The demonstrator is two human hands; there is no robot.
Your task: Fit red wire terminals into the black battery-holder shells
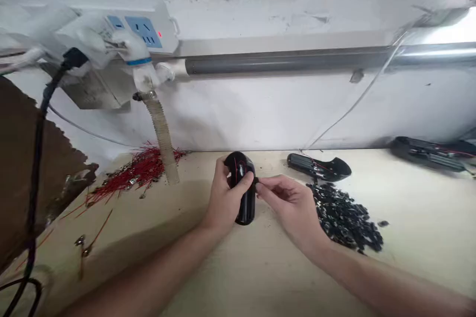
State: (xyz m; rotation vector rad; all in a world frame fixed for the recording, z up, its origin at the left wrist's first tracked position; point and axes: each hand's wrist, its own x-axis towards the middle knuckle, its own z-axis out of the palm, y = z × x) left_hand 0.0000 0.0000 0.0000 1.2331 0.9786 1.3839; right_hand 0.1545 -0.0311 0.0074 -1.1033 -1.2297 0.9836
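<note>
My left hand point(227, 193) is wrapped round a glossy black curved plastic housing point(245, 210), thumb across its front. A short red wire shows inside its upper part. At the housing's right edge, my right hand point(288, 200) pinches a small black piece point(256, 181), mostly hidden by the fingertips; whether it is seated in the housing I cannot tell. Right of that hand lies a heap of small black parts point(347, 218). Behind the heap rests a similar black housing point(320, 166) with a ribbed, open inside and red wire.
Red wires with metal ends point(145, 168) lie piled at the back left, below a hanging ribbed hose point(161, 133). A black power cable point(39, 143) hangs at far left from a power strip point(145, 32). More black housings point(433, 153) sit at far right against the wall.
</note>
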